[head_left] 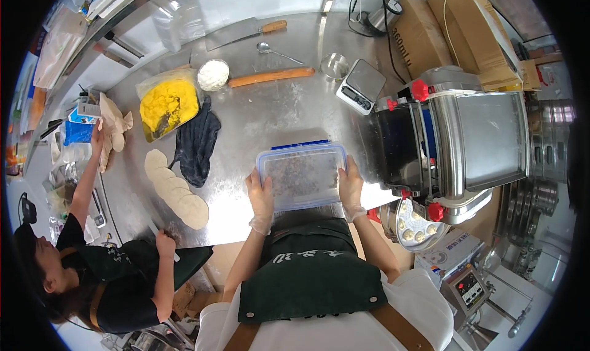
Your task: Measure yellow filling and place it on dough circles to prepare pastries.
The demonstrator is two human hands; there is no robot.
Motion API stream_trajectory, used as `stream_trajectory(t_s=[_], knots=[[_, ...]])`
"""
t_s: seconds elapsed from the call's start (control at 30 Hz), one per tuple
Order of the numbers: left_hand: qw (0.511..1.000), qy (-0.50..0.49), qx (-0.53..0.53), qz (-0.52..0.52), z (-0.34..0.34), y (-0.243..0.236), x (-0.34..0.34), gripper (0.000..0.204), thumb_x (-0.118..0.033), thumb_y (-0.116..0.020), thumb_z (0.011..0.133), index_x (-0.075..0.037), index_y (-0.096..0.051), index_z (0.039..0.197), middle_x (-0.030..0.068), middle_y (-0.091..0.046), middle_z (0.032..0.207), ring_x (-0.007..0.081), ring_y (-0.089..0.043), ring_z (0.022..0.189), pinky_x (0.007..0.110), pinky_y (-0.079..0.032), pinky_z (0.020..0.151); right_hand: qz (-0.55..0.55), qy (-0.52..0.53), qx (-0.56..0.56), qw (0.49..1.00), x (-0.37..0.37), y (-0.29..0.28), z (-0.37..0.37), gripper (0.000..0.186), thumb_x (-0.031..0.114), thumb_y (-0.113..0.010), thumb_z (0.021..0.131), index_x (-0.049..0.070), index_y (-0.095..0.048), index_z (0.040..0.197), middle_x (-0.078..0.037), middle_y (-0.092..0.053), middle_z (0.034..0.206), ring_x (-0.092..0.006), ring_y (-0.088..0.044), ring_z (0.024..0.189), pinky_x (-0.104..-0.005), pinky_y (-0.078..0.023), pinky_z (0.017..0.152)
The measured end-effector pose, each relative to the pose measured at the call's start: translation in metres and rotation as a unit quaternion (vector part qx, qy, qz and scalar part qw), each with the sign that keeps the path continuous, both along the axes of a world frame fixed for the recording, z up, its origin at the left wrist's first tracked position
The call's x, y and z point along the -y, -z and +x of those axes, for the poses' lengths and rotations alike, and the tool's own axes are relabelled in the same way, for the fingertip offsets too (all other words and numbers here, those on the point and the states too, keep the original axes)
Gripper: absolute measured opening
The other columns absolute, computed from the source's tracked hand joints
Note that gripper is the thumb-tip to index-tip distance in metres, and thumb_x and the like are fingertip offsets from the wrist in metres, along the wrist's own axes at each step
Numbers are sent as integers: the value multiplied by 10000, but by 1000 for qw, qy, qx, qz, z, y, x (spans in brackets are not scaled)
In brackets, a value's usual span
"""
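Note:
A clear plastic food container (302, 178) with a blue-edged lid is between my two hands at the table's near edge. Something brownish and crumbly shows dimly through its cover. My left hand (260, 194), in a clear glove, grips the left side. On the opposite side my right hand (351, 184), gloved as well, has its fingers wrapped round the edge. To the left lies an overlapping row of round dough wrappers (178, 191). Beside them a dark grey cloth (198, 143) is bunched up, next to a tray of yellow filling (169, 107).
Behind the container lie a rolling pin (271, 77), a bowl of white powder (213, 75), a spoon (279, 52) and a large knife (249, 34). A digital scale (361, 87) and a dough roller machine (455, 145) stand right. At left, a co-worker's arm (86, 188) reaches over the table.

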State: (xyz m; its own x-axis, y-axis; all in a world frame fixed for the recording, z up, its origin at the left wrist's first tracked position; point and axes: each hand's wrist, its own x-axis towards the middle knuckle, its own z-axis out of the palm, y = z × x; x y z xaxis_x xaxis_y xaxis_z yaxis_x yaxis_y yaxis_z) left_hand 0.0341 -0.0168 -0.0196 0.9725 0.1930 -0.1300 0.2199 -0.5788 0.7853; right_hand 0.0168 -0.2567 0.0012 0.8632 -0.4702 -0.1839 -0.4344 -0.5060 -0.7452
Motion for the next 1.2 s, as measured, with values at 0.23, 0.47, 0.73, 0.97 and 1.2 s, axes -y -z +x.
stream_trajectory(t_s=[0.23, 0.47, 0.73, 0.97, 1.2], knots=[[1000, -2, -20, 8, 2, -2, 2, 469, -70, -582, 912, 42, -451, 1348, 270, -493, 1287, 406, -556, 1114, 403, -480, 922, 5, 8, -40, 999, -2, 4, 2, 474, 66, -562, 912, -78, -443, 1348, -295, -536, 1294, -406, -561, 1172, -398, -461, 981], [998, 10, -38, -50, 8, 11, -8, 484, -102, -552, 925, 39, -439, 1373, 227, -565, 1201, 356, -562, 1114, 375, -441, 967, -179, -36, 46, 982, -8, 26, -2, 456, 121, -526, 941, -49, -426, 1353, -273, -558, 1254, -435, -589, 1077, -440, -491, 912], [940, -116, -169, -271, -28, 28, 7, 560, -122, -630, 880, 40, -419, 1373, 171, -539, 1219, 273, -538, 1101, 354, -427, 969, -140, -139, 52, 979, 39, 11, 59, 499, 253, -541, 956, -4, -433, 1370, -270, -534, 1277, -413, -525, 1170, -433, -439, 975], [980, 136, -111, -96, 42, 14, -19, 788, -290, -778, 800, 72, -383, 1378, 231, -435, 1313, 293, -495, 1168, 356, -391, 1014, 303, 201, -14, 932, 23, 59, -56, 670, 371, -729, 852, -75, -469, 1280, -164, -573, 1160, -243, -583, 1009, -356, -480, 885], [814, 276, -375, -348, 85, 14, -7, 712, -265, -795, 797, 25, -453, 1348, 117, -598, 1197, 181, -555, 1109, 327, -429, 968, 542, 147, -46, 826, -1, 46, -67, 700, 351, -732, 852, -62, -417, 1321, -142, -566, 1209, -252, -579, 1057, -388, -491, 892]])
